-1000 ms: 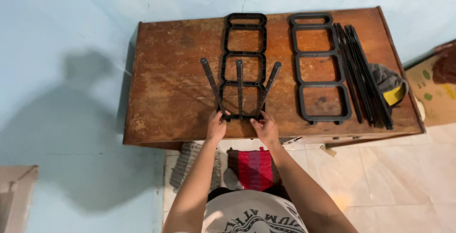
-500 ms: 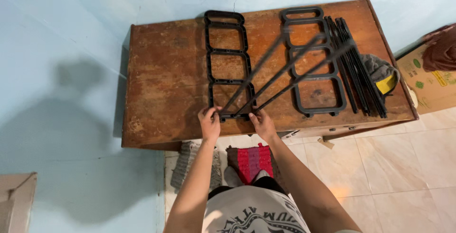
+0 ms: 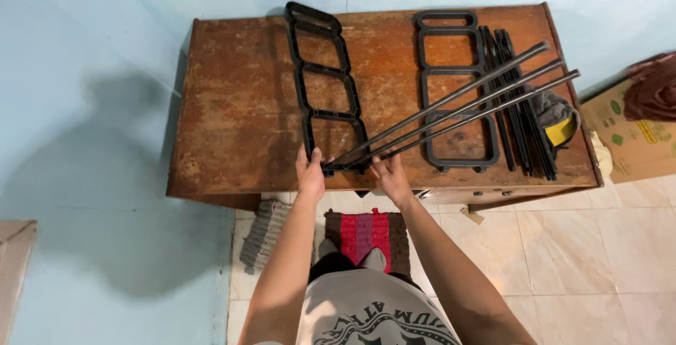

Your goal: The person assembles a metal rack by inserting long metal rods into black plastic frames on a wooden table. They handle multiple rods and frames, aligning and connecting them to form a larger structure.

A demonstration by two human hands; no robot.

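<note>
I have my left hand [image 3: 310,174] and right hand [image 3: 391,179] clenched on the near end of the black three-window plastic frame [image 3: 325,88], lying on the worn brown wooden tabletop [image 3: 239,105]. Three dark metal rods [image 3: 458,105] lean rightward from it. I'd judge pressing evenly keeps their sockets seated.

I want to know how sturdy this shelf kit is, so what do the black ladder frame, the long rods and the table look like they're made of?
Ladder frame: probably moulded plastic, matt black, with rounded one-piece cells. Rods: likely metal tubing, dark with a slight sheen along their straight, thin length; could be coated. Table: wood, brown finish worn and blotchy.
</note>
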